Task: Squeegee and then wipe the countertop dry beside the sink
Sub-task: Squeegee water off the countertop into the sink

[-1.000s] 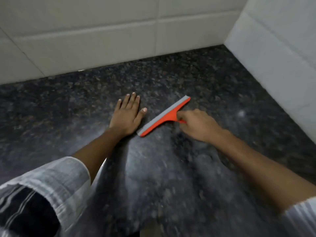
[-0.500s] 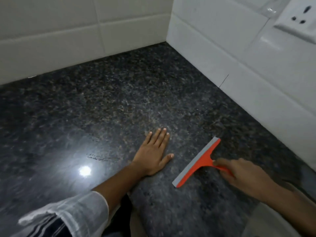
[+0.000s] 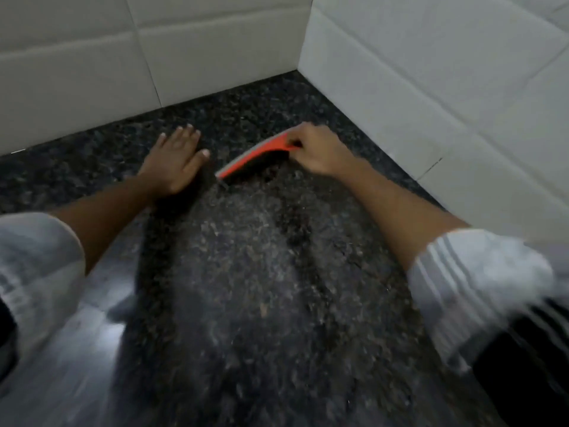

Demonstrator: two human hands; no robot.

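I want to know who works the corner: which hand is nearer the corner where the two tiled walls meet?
Right. The right hand grips the squeegee just below that corner; the left hand lies flat farther left.

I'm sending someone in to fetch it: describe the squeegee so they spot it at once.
Find the corner where the two white tiled walls meet over the dark speckled granite countertop. Just before it, the right hand grips an orange plastic squeegee, the only bright-coloured thing there.
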